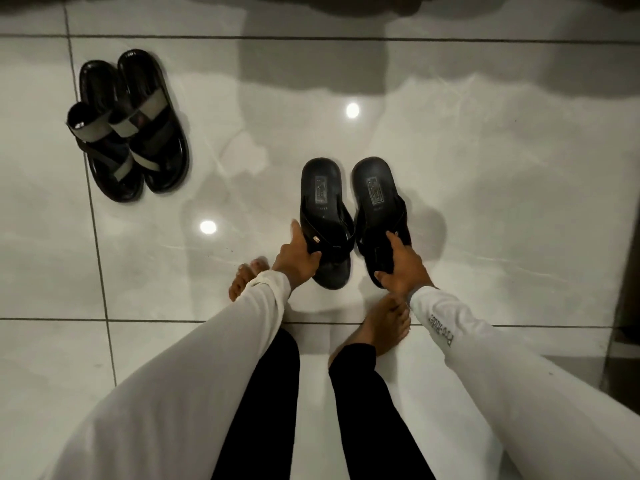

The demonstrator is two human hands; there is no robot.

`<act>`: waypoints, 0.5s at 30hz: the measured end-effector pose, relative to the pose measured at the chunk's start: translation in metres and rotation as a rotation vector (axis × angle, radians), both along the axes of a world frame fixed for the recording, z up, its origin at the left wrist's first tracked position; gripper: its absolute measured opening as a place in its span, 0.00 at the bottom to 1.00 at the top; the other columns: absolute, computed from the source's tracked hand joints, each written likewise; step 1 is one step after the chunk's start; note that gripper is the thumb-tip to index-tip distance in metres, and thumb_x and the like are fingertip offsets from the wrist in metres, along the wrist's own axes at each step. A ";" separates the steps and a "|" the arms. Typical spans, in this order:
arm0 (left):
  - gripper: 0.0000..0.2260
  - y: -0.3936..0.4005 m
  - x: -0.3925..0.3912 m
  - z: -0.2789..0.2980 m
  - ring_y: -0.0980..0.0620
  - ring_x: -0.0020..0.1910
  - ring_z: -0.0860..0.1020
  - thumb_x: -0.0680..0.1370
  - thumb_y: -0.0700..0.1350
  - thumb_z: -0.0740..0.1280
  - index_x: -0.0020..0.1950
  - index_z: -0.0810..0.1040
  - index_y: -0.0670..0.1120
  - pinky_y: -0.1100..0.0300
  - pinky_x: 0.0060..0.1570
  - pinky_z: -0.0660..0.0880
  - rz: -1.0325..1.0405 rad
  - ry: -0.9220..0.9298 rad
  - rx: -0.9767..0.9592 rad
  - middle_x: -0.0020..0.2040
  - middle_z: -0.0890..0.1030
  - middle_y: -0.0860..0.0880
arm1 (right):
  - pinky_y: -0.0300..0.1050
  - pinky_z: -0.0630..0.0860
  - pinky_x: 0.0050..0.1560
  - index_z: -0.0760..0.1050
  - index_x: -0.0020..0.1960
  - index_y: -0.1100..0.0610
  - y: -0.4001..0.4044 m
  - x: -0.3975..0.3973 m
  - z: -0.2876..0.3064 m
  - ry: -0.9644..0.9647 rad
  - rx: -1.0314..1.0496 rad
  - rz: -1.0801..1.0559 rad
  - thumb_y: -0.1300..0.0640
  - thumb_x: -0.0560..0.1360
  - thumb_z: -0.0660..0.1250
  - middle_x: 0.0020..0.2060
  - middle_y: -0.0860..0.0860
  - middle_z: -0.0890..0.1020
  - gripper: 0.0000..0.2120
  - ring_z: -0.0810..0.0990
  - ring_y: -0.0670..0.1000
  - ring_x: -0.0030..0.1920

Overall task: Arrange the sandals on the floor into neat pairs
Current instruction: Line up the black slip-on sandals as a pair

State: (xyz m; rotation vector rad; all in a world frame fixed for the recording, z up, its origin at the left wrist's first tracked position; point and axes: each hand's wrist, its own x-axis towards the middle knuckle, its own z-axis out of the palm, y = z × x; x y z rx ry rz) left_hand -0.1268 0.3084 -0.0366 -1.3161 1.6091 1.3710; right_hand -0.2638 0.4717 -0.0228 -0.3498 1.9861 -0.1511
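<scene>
Glossy tiles; hands (left [297,258], right [401,268]) each gripping black sandal, toe ends hidden.

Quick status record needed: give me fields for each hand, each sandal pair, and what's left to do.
left hand: gripping the toe end of the left black flip-flop
right hand: gripping the toe end of the right black flip-flop
black flip-flops: side by side, heels pointing away, small gap between them
strapped sandals: far left on the tiled floor, paired, tilted, edges overlapping
feet: bare, just behind the flip-flops
remaining: probably release the flip-flops; perhaps straighten the strapped pair
</scene>
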 end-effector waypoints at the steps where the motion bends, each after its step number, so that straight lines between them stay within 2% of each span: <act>1: 0.39 -0.004 0.004 0.006 0.36 0.59 0.83 0.82 0.44 0.64 0.83 0.39 0.48 0.40 0.65 0.77 -0.032 -0.033 0.001 0.63 0.82 0.35 | 0.54 0.70 0.71 0.53 0.81 0.52 0.001 0.002 0.007 0.004 0.017 -0.001 0.60 0.74 0.72 0.70 0.63 0.70 0.42 0.72 0.65 0.69; 4: 0.39 -0.016 0.018 0.021 0.34 0.65 0.78 0.81 0.52 0.63 0.83 0.39 0.54 0.37 0.72 0.67 -0.266 -0.131 -0.079 0.63 0.82 0.39 | 0.53 0.72 0.69 0.53 0.81 0.52 0.004 0.007 0.030 0.008 0.089 0.051 0.61 0.74 0.71 0.70 0.64 0.70 0.42 0.73 0.65 0.68; 8: 0.41 -0.029 0.029 0.034 0.34 0.63 0.78 0.80 0.53 0.65 0.82 0.39 0.57 0.36 0.67 0.71 -0.508 -0.111 -0.114 0.64 0.79 0.39 | 0.58 0.74 0.66 0.49 0.81 0.48 0.002 0.009 0.052 0.067 0.193 0.188 0.60 0.73 0.70 0.72 0.61 0.65 0.44 0.72 0.65 0.67; 11: 0.41 -0.036 0.031 0.029 0.35 0.63 0.78 0.79 0.54 0.67 0.82 0.40 0.58 0.36 0.64 0.75 -0.505 -0.103 -0.144 0.66 0.77 0.39 | 0.60 0.72 0.67 0.47 0.81 0.47 -0.009 0.008 0.054 0.208 0.237 0.325 0.60 0.74 0.70 0.76 0.61 0.60 0.45 0.69 0.65 0.71; 13: 0.42 -0.041 0.033 0.022 0.35 0.64 0.78 0.79 0.56 0.67 0.82 0.41 0.60 0.37 0.63 0.76 -0.487 -0.113 -0.169 0.68 0.77 0.40 | 0.63 0.67 0.70 0.47 0.81 0.47 -0.018 0.006 0.048 0.306 0.225 0.429 0.58 0.75 0.69 0.79 0.61 0.55 0.43 0.64 0.64 0.75; 15: 0.42 -0.041 0.028 0.007 0.34 0.64 0.79 0.78 0.59 0.67 0.81 0.41 0.62 0.36 0.62 0.76 -0.461 -0.116 -0.182 0.69 0.77 0.39 | 0.63 0.65 0.72 0.46 0.81 0.49 -0.023 -0.002 0.029 0.325 0.196 0.483 0.58 0.75 0.70 0.80 0.63 0.51 0.44 0.57 0.65 0.78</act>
